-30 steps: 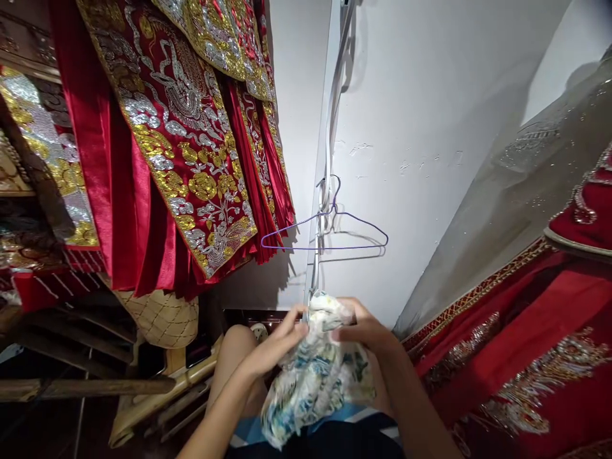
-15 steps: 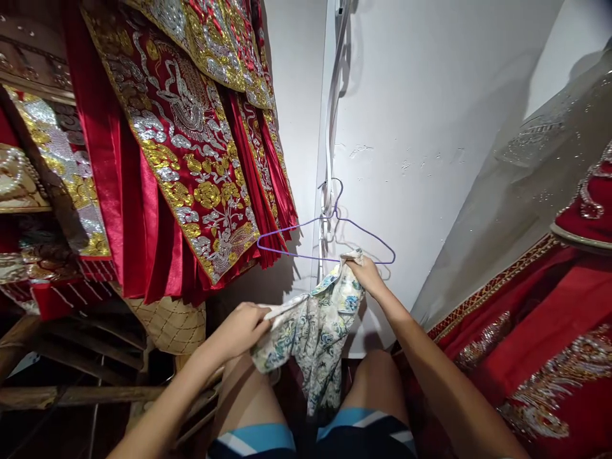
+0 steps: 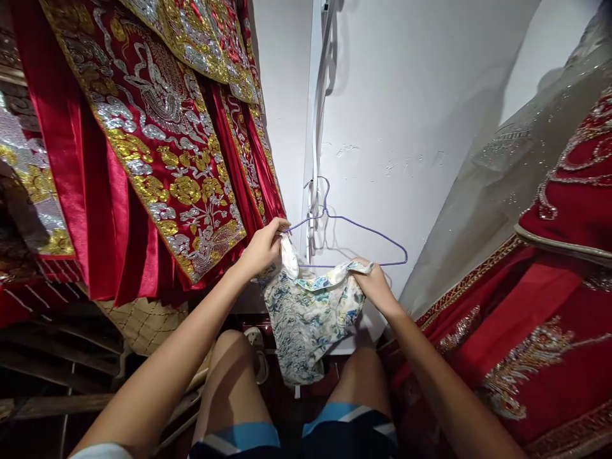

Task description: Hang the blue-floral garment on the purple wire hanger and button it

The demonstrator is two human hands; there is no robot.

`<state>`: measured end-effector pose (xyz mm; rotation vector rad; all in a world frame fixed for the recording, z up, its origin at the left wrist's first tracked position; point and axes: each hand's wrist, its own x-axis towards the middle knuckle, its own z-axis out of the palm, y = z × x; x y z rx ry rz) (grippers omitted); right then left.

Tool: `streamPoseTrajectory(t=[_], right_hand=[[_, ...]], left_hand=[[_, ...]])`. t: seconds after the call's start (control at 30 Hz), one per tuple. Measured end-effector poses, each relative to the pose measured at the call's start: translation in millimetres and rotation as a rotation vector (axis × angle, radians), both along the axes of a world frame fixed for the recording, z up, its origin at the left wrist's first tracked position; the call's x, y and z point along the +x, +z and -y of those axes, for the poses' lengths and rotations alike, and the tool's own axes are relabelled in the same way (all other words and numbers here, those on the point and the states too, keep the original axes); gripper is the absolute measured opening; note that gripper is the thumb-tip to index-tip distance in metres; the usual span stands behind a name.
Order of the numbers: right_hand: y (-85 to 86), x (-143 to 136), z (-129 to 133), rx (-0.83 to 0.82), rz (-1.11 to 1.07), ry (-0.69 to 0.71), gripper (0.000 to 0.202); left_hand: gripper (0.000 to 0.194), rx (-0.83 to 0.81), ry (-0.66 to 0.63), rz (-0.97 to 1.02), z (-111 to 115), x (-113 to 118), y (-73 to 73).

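Note:
A small floral garment point(image 3: 310, 319), white with blue, green and yellow print, hangs spread between my hands in front of the wall. My left hand point(image 3: 265, 250) is closed on its left shoulder edge, right at the left end of a purple hanger point(image 3: 363, 228). That end of the hanger is hidden by my fingers and the cloth. My right hand point(image 3: 375, 287) grips the garment's other shoulder, just below the hanger's lower bar. The hanger hangs by its hook from a white upright rail point(image 3: 318, 95), and its right end sticks out bare.
Red robes with gold and silver embroidery point(image 3: 186, 153) hang close on the left. More red beaded garments point(image 3: 549, 306) and a sheer sparkly fabric point(image 3: 478, 185) are at the right. A woven basket point(image 3: 143, 322) and wooden slats point(image 3: 62, 408) sit low left; a pale clog point(image 3: 258, 357) is below.
My left hand has risen to the hanger's left end with the garment's shoulder. The cloth is now spread wider and higher, and the hanger has shifted slightly. My right hand still grips the other side.

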<state>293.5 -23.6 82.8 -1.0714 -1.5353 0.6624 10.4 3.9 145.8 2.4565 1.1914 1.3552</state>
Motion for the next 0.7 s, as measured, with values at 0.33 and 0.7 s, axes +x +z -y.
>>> streamPoseTrajectory(t=[0.33, 0.7], right_hand=[[22.9, 54.0, 18.2, 0.253, 0.044, -0.441, 0.056], [51.8, 91.1, 22.2, -0.191, 0.093, 0.062, 0.042]], left_hand=[[0.031, -0.005, 0.059, -0.116, -11.2, -9.9, 4.8], [0.024, 0.120, 0.177, 0.026, -20.2, -18.3, 7.6]])
